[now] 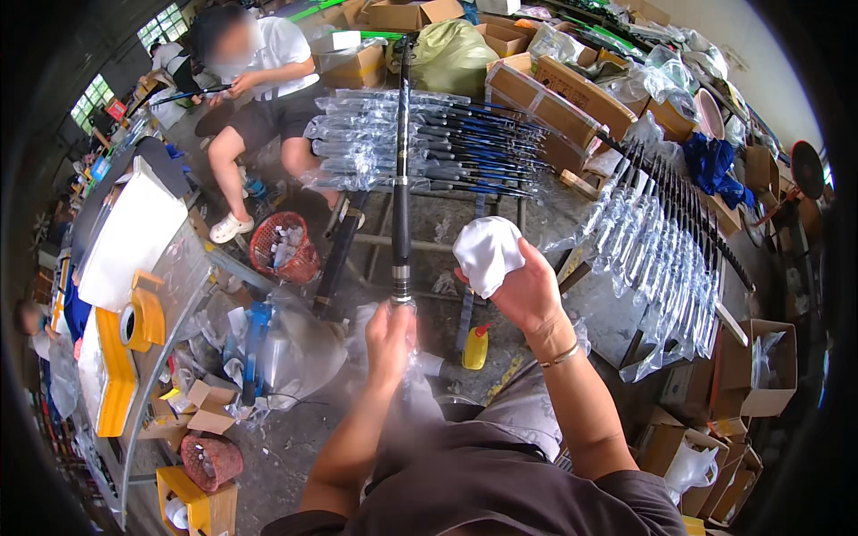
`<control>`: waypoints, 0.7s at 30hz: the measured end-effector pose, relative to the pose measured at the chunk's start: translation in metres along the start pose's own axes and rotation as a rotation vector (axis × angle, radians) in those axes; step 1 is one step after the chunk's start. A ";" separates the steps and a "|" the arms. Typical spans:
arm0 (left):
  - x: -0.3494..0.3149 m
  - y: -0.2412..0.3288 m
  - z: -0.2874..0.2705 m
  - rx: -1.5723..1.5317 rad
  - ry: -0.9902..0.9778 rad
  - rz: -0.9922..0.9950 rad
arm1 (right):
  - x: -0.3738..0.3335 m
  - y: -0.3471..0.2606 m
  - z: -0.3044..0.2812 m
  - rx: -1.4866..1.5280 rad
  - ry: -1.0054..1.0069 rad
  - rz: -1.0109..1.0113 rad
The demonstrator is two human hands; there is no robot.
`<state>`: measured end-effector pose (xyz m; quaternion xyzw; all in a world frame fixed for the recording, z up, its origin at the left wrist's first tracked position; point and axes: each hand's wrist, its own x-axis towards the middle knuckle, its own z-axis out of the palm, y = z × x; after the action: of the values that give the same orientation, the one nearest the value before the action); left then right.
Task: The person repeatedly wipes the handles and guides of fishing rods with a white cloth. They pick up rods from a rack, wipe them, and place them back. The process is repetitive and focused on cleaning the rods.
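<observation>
My left hand (391, 341) is closed round the lower end of a black fishing rod (402, 214), just below its silver rings. The rod stands nearly upright in the picture, pointing away from me. Clear plastic seems to hang below that hand, though it is blurred there. In my right hand (534, 299) is a bunched white cloth (488, 255), held to the right of the rod and apart from it. The fingers curl behind the cloth and are partly hidden.
Ahead, a rack carries several plastic-wrapped rods (357, 147); more wrapped rods (657, 241) lean at the right. A seated person (268, 71) handles another rod. A red basket (286, 247), a yellow bottle (475, 348) and a table with a tape roll (134, 327) stand around; cardboard boxes (760, 366) lie right.
</observation>
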<state>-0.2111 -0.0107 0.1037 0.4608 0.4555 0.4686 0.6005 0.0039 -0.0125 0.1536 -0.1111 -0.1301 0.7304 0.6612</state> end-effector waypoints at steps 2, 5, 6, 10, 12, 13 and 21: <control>-0.002 -0.002 -0.007 0.005 -0.028 0.033 | -0.001 0.004 0.003 -0.213 -0.054 -0.078; -0.006 -0.004 -0.015 -0.011 -0.068 0.044 | -0.007 0.015 -0.014 -0.377 0.082 -0.056; -0.005 -0.004 -0.014 -0.023 -0.087 0.047 | -0.009 0.020 -0.035 -0.479 0.165 -0.049; -0.010 -0.003 -0.021 0.038 -0.135 0.059 | -0.019 0.025 -0.037 -0.652 0.315 -0.128; -0.016 -0.001 -0.022 0.049 -0.150 0.061 | -0.018 0.011 -0.034 -0.730 0.312 -0.181; -0.019 0.000 -0.024 0.054 -0.157 0.060 | -0.015 0.003 -0.025 -0.734 0.299 -0.220; -0.037 -0.002 -0.019 0.080 -0.211 0.016 | 0.029 -0.041 0.044 -0.742 0.145 -0.469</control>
<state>-0.2350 -0.0447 0.1030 0.5350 0.4044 0.4038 0.6223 0.0249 0.0185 0.2089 -0.3592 -0.3583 0.4547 0.7320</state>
